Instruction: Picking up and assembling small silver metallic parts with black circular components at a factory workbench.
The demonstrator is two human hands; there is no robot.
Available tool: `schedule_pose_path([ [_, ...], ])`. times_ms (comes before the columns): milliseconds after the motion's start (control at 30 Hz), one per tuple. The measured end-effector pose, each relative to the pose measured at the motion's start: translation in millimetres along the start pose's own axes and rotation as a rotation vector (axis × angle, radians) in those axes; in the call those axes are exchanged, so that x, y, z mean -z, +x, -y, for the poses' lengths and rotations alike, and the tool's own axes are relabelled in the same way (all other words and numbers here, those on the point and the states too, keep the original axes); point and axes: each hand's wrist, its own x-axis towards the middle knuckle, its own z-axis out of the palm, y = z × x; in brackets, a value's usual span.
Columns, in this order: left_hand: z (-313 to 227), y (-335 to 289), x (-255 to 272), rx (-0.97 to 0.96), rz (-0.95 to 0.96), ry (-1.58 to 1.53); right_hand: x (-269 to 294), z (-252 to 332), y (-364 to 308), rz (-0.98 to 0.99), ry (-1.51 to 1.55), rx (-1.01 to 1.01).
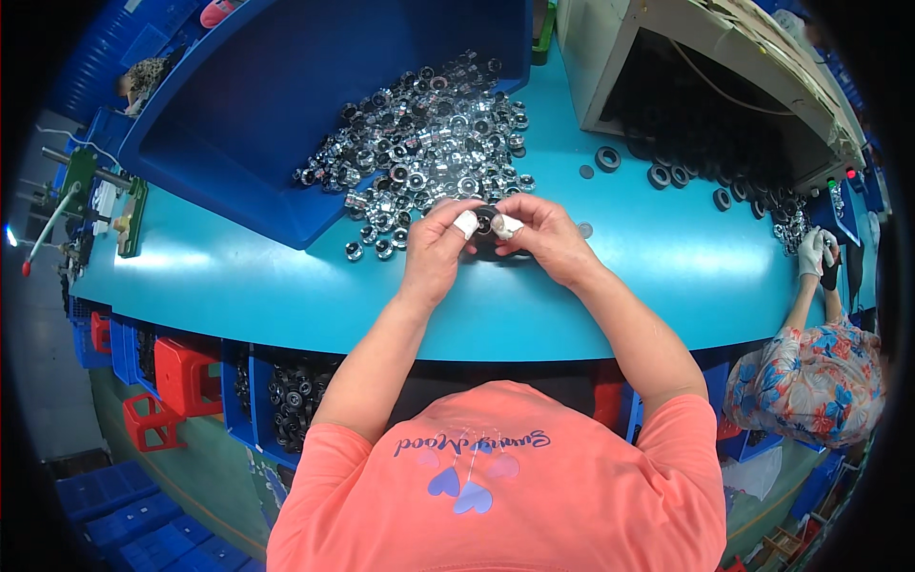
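Note:
Both of my hands are closed on one small black wheel (484, 217) above the near side of the turquoise table. My left hand (438, 250) pinches it from the left, and my right hand (548, 240) grips it from the right. White wrapping covers each thumb, and the two thumbs press on the wheel's upper face. The fingers hide its underside. Just beyond my hands lies a big heap of shiny silver hubs with black centres (410, 157), some of them close to my left knuckles.
A large blue bin (238, 124) lies tipped at the back left, by the heap. Black rubber rings (659, 176) spread out near a pale box (610, 67) at the right. A green hand press (86, 191) stands left. Another person's gloved hands (813, 253) work at the right.

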Motion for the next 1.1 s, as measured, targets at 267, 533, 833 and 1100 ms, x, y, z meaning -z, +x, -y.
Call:
schedule_pose_path([
  [267,-2.7,0.4,-3.4,0.038,0.004,-0.092,1.8,4.8,-0.3,0.017,0.033,-0.065],
  [533,-6.3,0.6,-7.0,-0.012,-0.029,0.159,-3.0,6.7,-0.5,-0.035,-0.026,-0.059],
  [833,-6.3,-2.7,-7.7,-0.055,-0.021,0.178,3.7,-1.1,0.0,0.027,0.204,-0.135],
  [1100,-4.9,-1.7,-12.2,-0.2,0.04,0.396,4.1,4.8,1.0,-0.006,0.221,-0.158],
])
